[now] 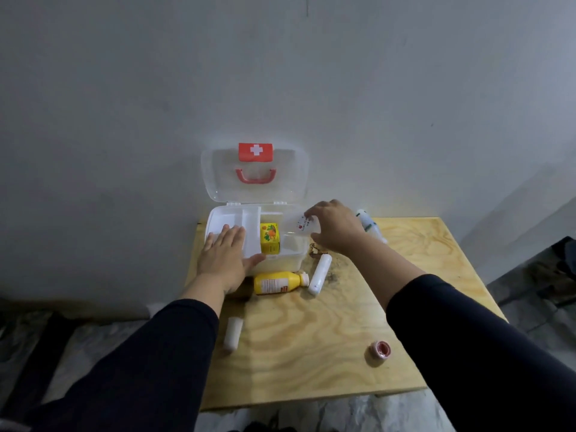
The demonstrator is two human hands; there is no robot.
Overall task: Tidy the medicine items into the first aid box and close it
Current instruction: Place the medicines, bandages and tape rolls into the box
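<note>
Dark sleeves fill the near foreground, and from them both bare hands are stretched toward the open first aid box. On the right hand, the fingers are curled around a small translucent container with red print, which is held over the right end of the box, thumb below and fingertips above. The left hand is laid flat, its fingers spread and nothing gripped, pressed on the white inner tray at the box's left side, apparently to steady it.

Inside the box, an orange-and-yellow carton stands beside the tray. The clear lid, with its red cross and red handle, is propped upright against the wall.

Several items are left on the plywood surface: a yellow bottle lying on its side just in front of the box, a white tube beside it, another white tube nearer the left edge, a roll of tape well apart at the right, and a white bottle behind the right hand.

The held container is judged light, thin-walled and somewhat slippery, so a gentle grip across its sides is best. The yellow bottle is probably heavier and stiff, and is best taken around its body.
</note>
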